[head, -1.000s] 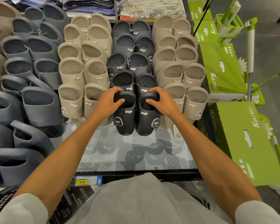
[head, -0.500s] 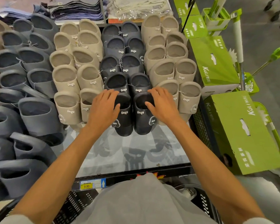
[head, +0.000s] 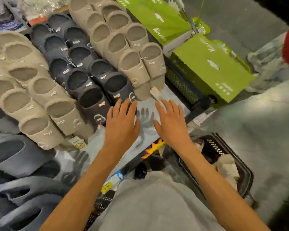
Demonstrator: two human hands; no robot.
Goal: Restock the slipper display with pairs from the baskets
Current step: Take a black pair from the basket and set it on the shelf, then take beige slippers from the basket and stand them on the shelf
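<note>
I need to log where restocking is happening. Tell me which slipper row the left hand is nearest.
The dark navy row, flanked by beige rows on both sides. The left hand hovers open at the toes of its front pair.

Place: I am looking at a shop, at its footwear display.
Stock: rows of identical slipper pairs (head: 93,100), strung together and tagged.
Pricing: yellow 9.90 price label (head: 108,186) on the front of the shelf (head: 173,95).
Nearby: green boxes (head: 212,64) of goods, black basket (head: 219,148).
</note>
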